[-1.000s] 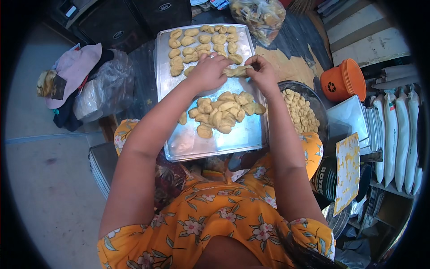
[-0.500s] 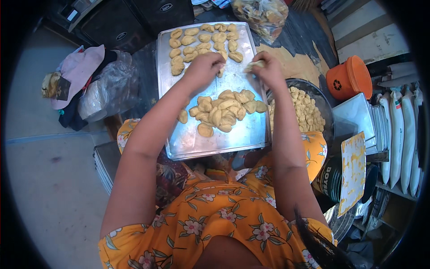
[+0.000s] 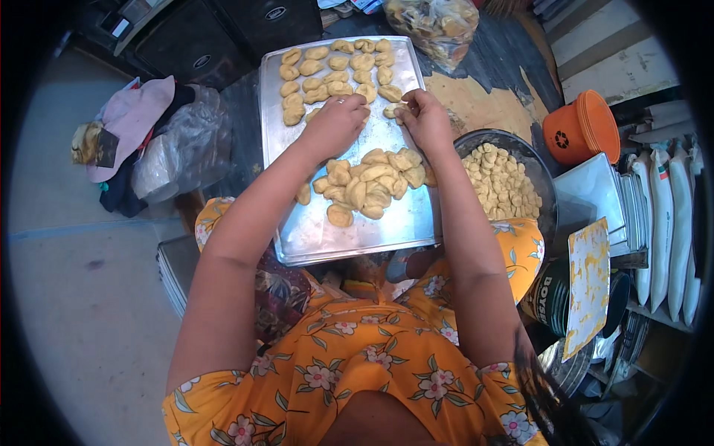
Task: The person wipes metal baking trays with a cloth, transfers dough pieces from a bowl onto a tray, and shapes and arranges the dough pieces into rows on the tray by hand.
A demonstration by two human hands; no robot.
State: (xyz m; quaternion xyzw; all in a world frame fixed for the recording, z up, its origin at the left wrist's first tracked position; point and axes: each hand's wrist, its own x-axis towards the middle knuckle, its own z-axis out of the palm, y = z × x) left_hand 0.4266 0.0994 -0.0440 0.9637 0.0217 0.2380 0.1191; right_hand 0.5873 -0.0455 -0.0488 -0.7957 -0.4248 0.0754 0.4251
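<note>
A metal baking tray (image 3: 312, 238) lies across my lap. Rows of shaped yellowish dough pieces (image 3: 338, 64) cover its far half, and a loose heap of dough pieces (image 3: 372, 182) sits nearer to me. At the right end of the front row, my right hand (image 3: 428, 125) pinches a small dough piece (image 3: 392, 110) low over the tray. My left hand (image 3: 336, 125) is bent over the same row, left of it, its fingers curled down over a dough piece whose edge barely shows. The hand's back hides most of that piece.
Right of the tray stands a round dark pan (image 3: 552, 201) with many small dough lumps (image 3: 500, 182). Beyond it are an orange bucket (image 3: 579, 130), stacked metal trays (image 3: 628, 204) and a yellow-smeared board (image 3: 587, 286). A plastic bag (image 3: 439, 30) lies behind, and a pink hat (image 3: 137, 119) at left.
My right hand has moved left and slightly nearer, bringing its dough piece down to the front row. My left hand has shifted slightly toward me.
</note>
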